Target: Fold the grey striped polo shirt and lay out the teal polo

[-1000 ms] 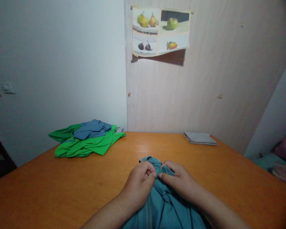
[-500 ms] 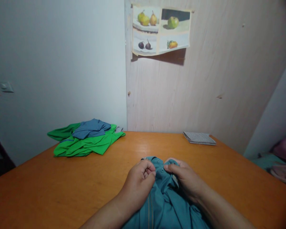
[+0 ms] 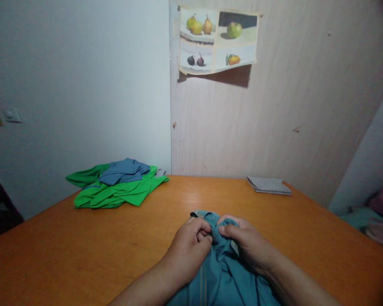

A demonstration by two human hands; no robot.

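A teal garment (image 3: 223,272) with a pale double line of stitching hangs bunched at the near edge of the view. Small round snaps or buttons show along its upper edge. My left hand (image 3: 191,244) is closed, pinching the cloth on the left of that edge. Opposite it, my right hand (image 3: 247,240) grips the fabric, thumb on top near one of the round fasteners. The two hands are close together, with a narrow strip of cloth between them. The fingers beneath the fabric are hidden.
On the orange-brown table (image 3: 98,250), a heap of bright green cloth (image 3: 121,197) with a blue-grey garment (image 3: 126,171) on top lies at the back left. A folded striped cloth (image 3: 268,185) rests at the back right. A fruit print (image 3: 217,40) hangs on the wall.
My left hand has shifted slightly right, closer to my right hand, and the cloth between them has bunched up. The whole view has turned a little left.
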